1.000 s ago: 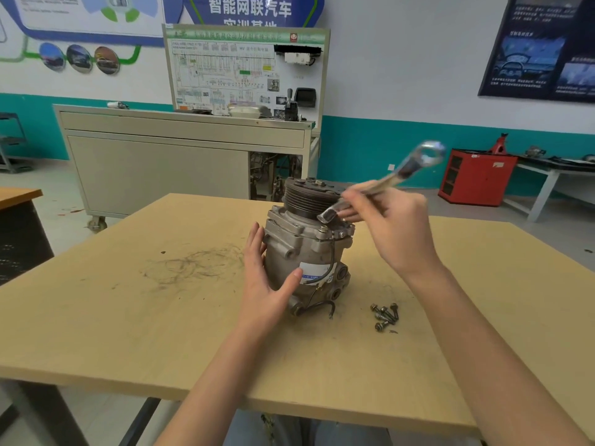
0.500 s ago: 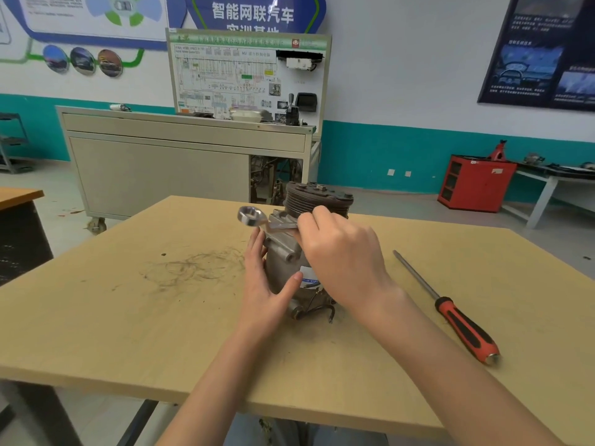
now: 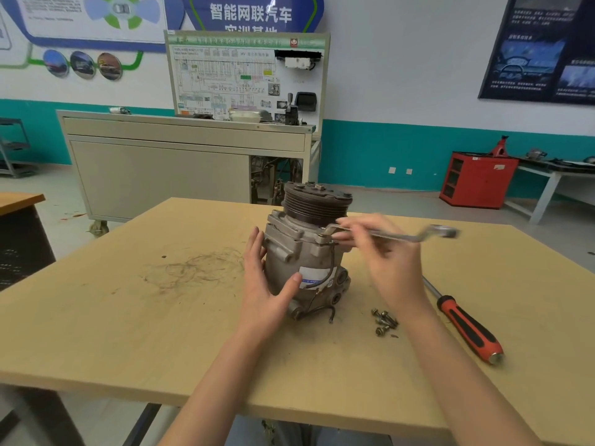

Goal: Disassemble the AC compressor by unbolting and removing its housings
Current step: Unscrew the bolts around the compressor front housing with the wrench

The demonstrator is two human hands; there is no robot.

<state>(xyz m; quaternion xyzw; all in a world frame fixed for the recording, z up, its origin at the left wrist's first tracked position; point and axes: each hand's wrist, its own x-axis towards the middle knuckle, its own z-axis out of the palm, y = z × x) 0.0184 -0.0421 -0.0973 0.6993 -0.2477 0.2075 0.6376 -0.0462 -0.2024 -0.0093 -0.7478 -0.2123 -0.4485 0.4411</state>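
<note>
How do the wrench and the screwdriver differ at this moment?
The wrench is held in the right hand, one end at the compressor top; the screwdriver lies untouched on the table. The wrench is bare metal; the screwdriver has a red and black handle. Both are long, slim tools.

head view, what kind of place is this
Probably an automotive training workshop: a wiring-diagram trainer board against the wall, a red tool cabinet, and an AC compressor on the table.

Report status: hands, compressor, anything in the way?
Left hand braces compressor upright. Right hand holds wrench, end at upper flange. Loose bolts, screwdriver lie to its right; nothing blocking.
</note>
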